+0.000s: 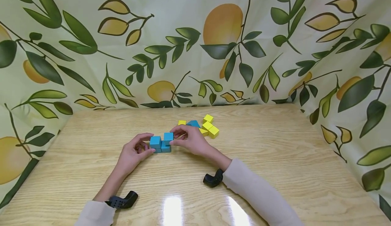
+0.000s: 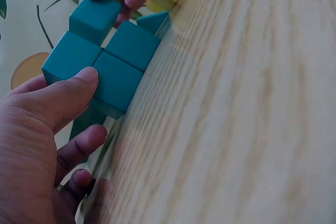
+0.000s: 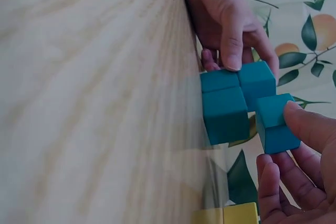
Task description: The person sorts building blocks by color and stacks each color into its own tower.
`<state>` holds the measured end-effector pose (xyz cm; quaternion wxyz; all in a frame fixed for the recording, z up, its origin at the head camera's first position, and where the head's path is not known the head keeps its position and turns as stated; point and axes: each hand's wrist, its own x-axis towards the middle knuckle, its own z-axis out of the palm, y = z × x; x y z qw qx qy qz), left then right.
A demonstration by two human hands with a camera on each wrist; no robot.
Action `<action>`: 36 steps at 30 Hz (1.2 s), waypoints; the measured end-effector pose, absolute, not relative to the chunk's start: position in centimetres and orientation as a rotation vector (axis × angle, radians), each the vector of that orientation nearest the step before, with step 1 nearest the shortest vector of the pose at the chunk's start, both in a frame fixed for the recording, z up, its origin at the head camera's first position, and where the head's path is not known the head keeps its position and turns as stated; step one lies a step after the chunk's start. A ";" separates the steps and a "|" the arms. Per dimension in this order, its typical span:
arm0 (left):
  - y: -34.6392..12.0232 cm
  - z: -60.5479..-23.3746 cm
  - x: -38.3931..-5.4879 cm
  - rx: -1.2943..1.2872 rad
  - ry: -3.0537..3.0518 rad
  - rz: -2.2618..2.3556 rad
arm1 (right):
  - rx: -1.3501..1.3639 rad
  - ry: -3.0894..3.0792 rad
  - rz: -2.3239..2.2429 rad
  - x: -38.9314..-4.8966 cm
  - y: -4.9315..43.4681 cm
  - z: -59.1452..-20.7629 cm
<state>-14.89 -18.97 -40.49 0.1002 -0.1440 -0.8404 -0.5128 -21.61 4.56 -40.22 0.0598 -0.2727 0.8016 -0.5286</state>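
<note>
Several blue cubes stand together on the table, among them a left upper cube (image 1: 155,142) on a lower one and a right lower cube (image 1: 166,149) beside it. My left hand (image 1: 131,153) grips the left side of this stack, its thumb across the near faces (image 2: 118,85). With thumb and fingers, my right hand (image 1: 193,140) pinches another blue cube (image 3: 275,121) just above the right lower cube. A narrow gap separates that pinched cube from the upper left one; whether it touches the cube below I cannot tell.
Behind my right hand lie several yellow blocks (image 1: 207,126) and a blue triangular block (image 1: 193,123), partly hidden by that hand. All rest on a wooden table (image 1: 259,144). A leaf-and-fruit patterned cloth (image 1: 183,59) hangs at the back and sides.
</note>
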 end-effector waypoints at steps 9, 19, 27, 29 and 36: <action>-19.0 -40.4 -15.1 -0.441 -2.473 -1.523 | -0.864 2.436 -1.609 -21.5 3.9 -40.8; -18.9 -40.5 -15.2 -0.442 -2.477 -1.524 | -0.855 2.447 -1.602 -21.3 3.8 -41.1; -18.9 -40.5 -15.0 -0.433 -2.473 -1.514 | -0.855 2.423 -1.628 -21.2 3.6 -41.4; -18.9 -40.5 -14.9 -0.431 -2.473 -1.510 | -0.853 2.419 -1.635 -21.1 3.6 -41.4; -18.8 -40.5 -14.8 -0.422 -2.489 -1.508 | -0.840 2.432 -1.633 -20.8 3.4 -41.4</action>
